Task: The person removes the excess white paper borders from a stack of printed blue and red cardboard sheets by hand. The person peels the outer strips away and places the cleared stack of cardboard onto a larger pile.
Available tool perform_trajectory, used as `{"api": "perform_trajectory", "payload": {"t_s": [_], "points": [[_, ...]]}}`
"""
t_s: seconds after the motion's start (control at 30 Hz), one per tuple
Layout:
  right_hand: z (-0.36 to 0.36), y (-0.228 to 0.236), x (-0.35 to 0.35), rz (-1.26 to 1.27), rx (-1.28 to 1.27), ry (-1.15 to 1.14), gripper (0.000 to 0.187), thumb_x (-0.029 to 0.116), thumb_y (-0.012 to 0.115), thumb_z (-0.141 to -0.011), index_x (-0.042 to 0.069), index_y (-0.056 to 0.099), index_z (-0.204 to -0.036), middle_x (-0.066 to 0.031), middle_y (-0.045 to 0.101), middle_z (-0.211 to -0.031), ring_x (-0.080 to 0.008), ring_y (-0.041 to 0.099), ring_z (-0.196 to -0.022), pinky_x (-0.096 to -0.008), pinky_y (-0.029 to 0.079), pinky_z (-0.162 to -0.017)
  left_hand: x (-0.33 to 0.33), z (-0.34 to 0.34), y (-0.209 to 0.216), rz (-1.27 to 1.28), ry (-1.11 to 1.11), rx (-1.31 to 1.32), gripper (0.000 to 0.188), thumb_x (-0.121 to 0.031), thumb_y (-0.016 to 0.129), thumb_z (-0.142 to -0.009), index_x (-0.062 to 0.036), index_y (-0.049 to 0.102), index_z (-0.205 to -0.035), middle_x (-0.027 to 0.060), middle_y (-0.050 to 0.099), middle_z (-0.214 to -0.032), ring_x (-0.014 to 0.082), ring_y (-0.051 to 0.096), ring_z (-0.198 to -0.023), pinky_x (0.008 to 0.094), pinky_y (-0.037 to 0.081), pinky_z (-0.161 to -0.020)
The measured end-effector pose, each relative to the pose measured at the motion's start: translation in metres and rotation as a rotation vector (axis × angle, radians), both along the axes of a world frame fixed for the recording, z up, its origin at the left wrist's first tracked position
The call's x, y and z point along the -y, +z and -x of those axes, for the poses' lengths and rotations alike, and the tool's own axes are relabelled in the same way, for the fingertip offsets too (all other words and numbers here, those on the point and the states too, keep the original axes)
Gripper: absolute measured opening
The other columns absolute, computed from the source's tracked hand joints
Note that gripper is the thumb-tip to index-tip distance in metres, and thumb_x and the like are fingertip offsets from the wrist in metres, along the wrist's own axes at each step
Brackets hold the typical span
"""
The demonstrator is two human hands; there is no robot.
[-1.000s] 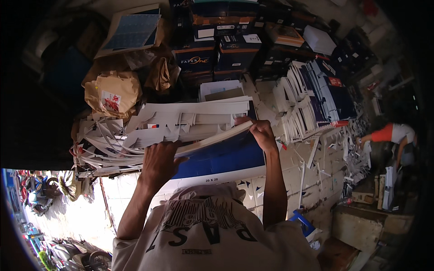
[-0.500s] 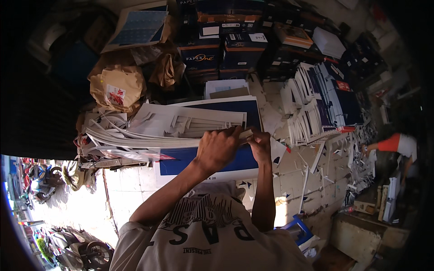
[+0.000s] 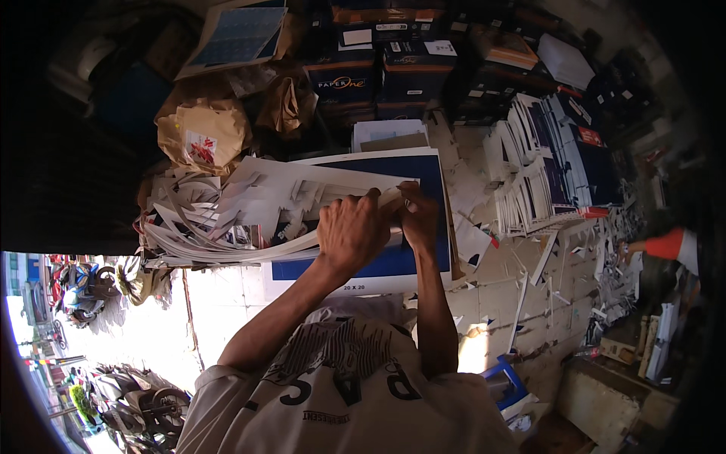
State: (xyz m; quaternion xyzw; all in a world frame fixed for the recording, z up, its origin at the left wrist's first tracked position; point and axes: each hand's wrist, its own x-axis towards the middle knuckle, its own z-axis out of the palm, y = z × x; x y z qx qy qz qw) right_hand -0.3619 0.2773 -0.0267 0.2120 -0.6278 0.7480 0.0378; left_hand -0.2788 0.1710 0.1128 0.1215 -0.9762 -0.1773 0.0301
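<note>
My left hand (image 3: 352, 231) is closed over a bundle of long white paper strips (image 3: 291, 248), whose loose ends bend away to the left. Close to its right, my right hand (image 3: 417, 218) pinches the end of the bundle, fingers pressed together. Both hands are over a large blue sheet with a white border (image 3: 340, 270). Beyond them lie more cut white paper pieces (image 3: 291, 185), overlapping in a loose fan. My fingers partly hide the gripped end of the strips.
Wrapped brown paper parcels (image 3: 203, 135) stand at the far left, with dark cartons (image 3: 414, 79) stacked behind. Stacks of paper (image 3: 525, 178) rise at the right. Offcuts (image 3: 522, 303) litter the tiled floor. Another person's orange sleeve (image 3: 663, 244) shows at far right.
Both hands have moved slightly away from me and to the left with the strips. The strips on the left now curl more loosely, baring more of the blue sheet below.
</note>
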Motion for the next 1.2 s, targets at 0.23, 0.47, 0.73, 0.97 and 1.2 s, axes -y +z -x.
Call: {"api": "perform_trajectory", "payload": {"t_s": [0.23,0.47,0.73,0.97,1.2], "points": [[-0.043,0.004,0.003,-0.119,0.134,-0.268,0.009,0.001,0.077,-0.079,0.0,0.068,-0.084,-0.0023,0.066,-0.079,-0.0088,0.058,-0.07,-0.0285,0.049,-0.072,0.009,0.0,0.006,-0.085,0.076,-0.018,0.023,-0.025,0.06,-0.087,-0.0069,0.07,-0.099,0.0196,0.068,-0.076,0.0373,0.068,-0.069,0.0472,0.052,-0.059],[-0.046,0.022,-0.009,-0.265,-0.117,-0.332,0.019,0.005,0.077,-0.082,0.005,0.068,-0.099,-0.0068,0.066,-0.088,-0.0186,0.064,-0.078,-0.0289,0.051,-0.075,0.005,0.004,0.006,-0.09,-0.012,-0.073,0.02,-0.021,0.064,-0.087,-0.0072,0.068,-0.101,0.0152,0.068,-0.09,0.0365,0.068,-0.077,0.0455,0.054,-0.064],[-0.05,0.009,-0.009,0.049,-0.021,0.166,0.038,0.001,0.07,-0.078,-0.003,0.058,-0.114,-0.0124,0.062,-0.109,-0.0195,0.06,-0.107,-0.0341,0.046,-0.094,-0.011,0.004,0.0,-0.042,-0.128,-0.121,0.026,-0.027,0.064,-0.089,-0.003,0.061,-0.097,0.0136,0.064,-0.086,0.0317,0.068,-0.083,0.0456,0.054,-0.061],[-0.056,0.022,0.006,-0.039,0.09,0.03,0.042,0.004,0.075,-0.077,-0.003,0.059,-0.115,-0.0148,0.065,-0.107,-0.0219,0.063,-0.102,-0.0349,0.048,-0.091,-0.009,0.008,-0.008,0.001,-0.134,-0.209,0.023,-0.026,0.062,-0.091,-0.0034,0.063,-0.097,0.0129,0.066,-0.084,0.0342,0.067,-0.067,0.0456,0.052,-0.058],[-0.058,0.01,-0.003,-0.204,0.0,-0.176,0.029,0.008,0.079,-0.073,-0.001,0.066,-0.098,-0.0126,0.069,-0.092,-0.0222,0.067,-0.088,-0.0341,0.051,-0.082,-0.021,0.006,-0.012,0.004,-0.074,-0.188,0.022,-0.023,0.061,-0.088,-0.0015,0.064,-0.088,0.0152,0.066,-0.082,0.0361,0.064,-0.064,0.0475,0.046,-0.06]]}}
